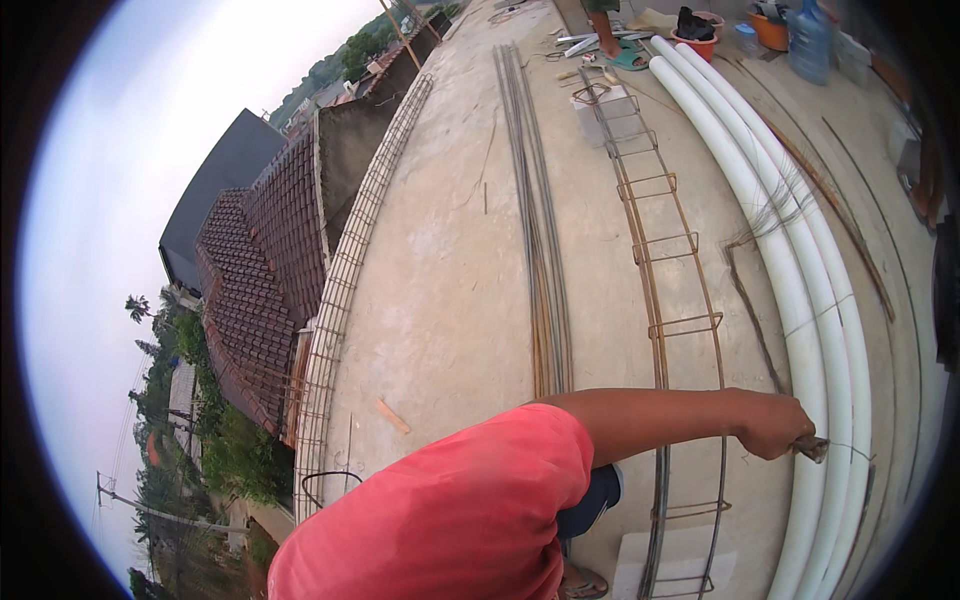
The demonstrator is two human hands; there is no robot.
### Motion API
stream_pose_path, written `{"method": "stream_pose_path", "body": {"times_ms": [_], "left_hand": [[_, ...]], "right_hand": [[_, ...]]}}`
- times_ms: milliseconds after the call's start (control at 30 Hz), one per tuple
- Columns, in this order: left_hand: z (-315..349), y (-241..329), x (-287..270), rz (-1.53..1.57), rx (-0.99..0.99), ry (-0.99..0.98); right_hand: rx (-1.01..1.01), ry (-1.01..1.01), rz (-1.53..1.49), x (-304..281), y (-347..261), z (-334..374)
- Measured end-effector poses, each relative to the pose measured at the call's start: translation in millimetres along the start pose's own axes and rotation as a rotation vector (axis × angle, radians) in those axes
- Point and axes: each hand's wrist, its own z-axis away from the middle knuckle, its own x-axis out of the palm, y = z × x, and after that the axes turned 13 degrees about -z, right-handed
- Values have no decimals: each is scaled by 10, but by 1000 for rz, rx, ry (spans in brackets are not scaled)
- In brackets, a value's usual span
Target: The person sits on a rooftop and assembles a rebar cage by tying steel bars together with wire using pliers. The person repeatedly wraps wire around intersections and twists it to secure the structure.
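My left arm, in a red sleeve, stretches rightward across the rebar frame. At its end my left hand (775, 425) is closed around a short, dark tool (812, 448), whose exact kind I cannot make out. From the tool's tip a thin wire (850, 449) runs over the long white pipes (815, 345). These lie side by side, bound with thin wire farther up. Beneath my forearm passes the narrow rebar frame (662, 285), a ladder-like cage of long bars and bent stirrups. My right hand is out of view.
Loose steel bars (530, 200) lie left of the frame. A long mesh-like rebar cage (345, 260) follows the slab's left edge, beyond which are tiled roofs (255, 240). At the far end stand another person's leg (606, 32), orange tubs (697, 45) and a blue water jug (808, 45).
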Motion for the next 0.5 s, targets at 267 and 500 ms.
{"method": "stream_pose_path", "body": {"times_ms": [267,500], "left_hand": [[297,517,167,-65,233,6],[752,1448,-36,233,377,217]], "right_hand": [[-278,-172,-281,-308,-1494,396],[-304,23,-527,-77,-2024,693]]}}
